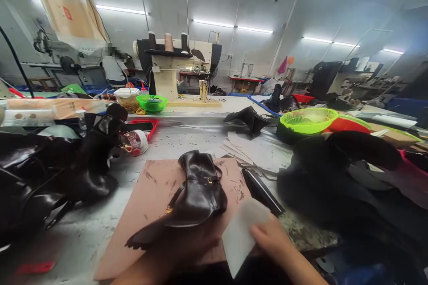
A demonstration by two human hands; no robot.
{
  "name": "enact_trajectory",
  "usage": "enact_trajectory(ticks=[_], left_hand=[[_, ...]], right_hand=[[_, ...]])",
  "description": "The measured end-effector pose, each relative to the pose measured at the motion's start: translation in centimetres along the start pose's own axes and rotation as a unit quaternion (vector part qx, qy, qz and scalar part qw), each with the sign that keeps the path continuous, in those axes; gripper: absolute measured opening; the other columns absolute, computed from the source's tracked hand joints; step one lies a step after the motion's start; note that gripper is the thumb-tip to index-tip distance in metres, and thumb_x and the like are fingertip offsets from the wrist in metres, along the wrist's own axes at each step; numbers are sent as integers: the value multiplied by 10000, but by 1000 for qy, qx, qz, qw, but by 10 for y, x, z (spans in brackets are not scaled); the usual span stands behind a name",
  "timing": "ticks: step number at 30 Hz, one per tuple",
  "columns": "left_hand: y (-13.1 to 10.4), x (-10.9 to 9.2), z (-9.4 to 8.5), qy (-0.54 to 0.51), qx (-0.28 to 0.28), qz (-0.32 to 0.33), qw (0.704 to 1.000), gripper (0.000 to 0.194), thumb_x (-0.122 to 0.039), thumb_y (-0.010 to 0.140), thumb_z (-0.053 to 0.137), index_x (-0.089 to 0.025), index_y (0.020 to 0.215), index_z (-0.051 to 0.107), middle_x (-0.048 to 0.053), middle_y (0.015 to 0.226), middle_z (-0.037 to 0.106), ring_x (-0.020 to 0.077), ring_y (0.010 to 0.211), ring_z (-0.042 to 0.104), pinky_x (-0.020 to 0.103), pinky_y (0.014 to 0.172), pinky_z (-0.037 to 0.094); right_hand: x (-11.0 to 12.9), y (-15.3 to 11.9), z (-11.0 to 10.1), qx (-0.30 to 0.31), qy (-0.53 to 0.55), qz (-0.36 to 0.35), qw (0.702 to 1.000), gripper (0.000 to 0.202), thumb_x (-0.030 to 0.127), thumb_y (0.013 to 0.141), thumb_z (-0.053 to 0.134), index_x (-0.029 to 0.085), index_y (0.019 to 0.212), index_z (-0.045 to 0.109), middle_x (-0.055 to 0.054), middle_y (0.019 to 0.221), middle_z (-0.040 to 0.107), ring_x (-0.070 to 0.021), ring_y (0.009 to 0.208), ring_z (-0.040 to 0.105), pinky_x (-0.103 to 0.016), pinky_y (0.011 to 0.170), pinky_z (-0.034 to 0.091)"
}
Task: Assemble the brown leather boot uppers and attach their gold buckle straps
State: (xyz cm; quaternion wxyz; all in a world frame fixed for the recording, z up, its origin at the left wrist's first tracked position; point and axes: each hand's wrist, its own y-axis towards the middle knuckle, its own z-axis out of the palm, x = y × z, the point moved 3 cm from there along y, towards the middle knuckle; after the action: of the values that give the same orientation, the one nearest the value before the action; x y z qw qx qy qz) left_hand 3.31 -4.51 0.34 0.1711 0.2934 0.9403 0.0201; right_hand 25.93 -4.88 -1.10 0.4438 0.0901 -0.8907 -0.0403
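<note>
One sheet (241, 234) in right hand (270, 237)

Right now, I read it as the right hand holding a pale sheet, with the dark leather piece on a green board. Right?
Not quite: the board is pinkish, not green, as the head view shows. The dark leather piece is on it, and the right hand holds the pale sheet.

A sewing machine (164, 83), thread spools (168, 42) and a boot upper (201, 191) show a footwear workshop.
</note>
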Motion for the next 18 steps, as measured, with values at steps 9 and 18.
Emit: enact_trajectory(ticks=[9,18], left_hand=[[-5,-22,3,-22,43,22,999,684,-533,799,455,-209,1372,268,156,1358,385,391,1200,383,542,967,320],[-31,-39,26,6,44,-25,999,794,-545,740,540,-134,1362,266,149,1408,316,317,1285,286,425,1070,219]], right_hand=[[37,-18,13,67,-420,-119,897,503,78,755,425,152,1248,493,-163,1034,612,-299,859,564,-404,695,441],[54,-30,-15,203,123,51,970,417,291,767,495,206,1175,519,0,681,619,-133,448,525,-236,383,448]])
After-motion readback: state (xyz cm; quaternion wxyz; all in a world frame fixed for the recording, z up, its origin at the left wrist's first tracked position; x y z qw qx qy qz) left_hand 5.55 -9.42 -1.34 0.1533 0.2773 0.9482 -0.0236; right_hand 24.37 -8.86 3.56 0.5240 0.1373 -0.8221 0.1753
